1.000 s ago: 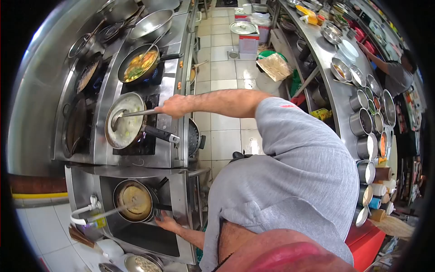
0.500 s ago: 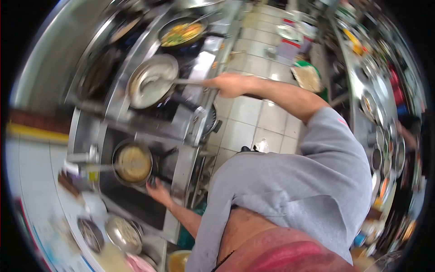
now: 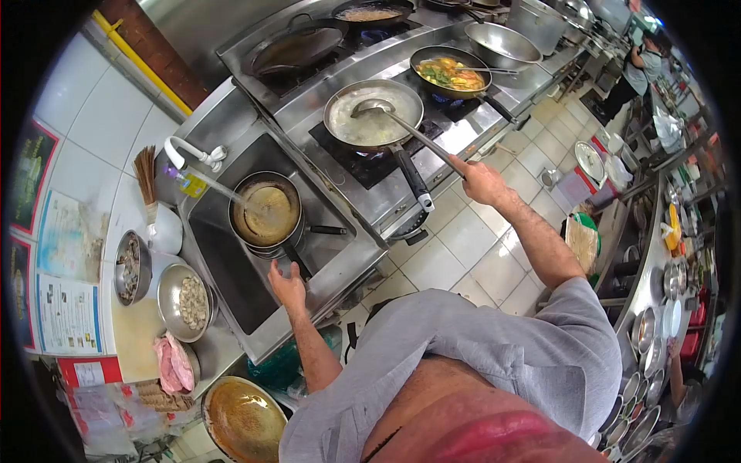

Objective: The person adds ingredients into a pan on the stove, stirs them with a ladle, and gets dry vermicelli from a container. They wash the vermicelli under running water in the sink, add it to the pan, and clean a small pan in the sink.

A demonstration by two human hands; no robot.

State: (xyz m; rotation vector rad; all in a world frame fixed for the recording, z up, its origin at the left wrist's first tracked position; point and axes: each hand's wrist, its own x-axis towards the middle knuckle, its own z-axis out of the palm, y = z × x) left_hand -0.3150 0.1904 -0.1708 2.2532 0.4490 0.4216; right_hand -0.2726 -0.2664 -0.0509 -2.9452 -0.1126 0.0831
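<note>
As my view swings to the sink (image 3: 228, 282) | left hand (image 3: 288, 289): fingers spread near a pan handle (image 3: 298, 263), so I work one-handed | right hand (image 3: 484, 184): fingers clamped on ladle (image 3: 423, 142)

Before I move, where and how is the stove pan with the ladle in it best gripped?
Probably midway along the pan's black handle, from the person's side: it is long and points toward the stove's front edge. The ladle, held by the right hand, slants past its right, so the open left hand coming from the left seems better.
</note>
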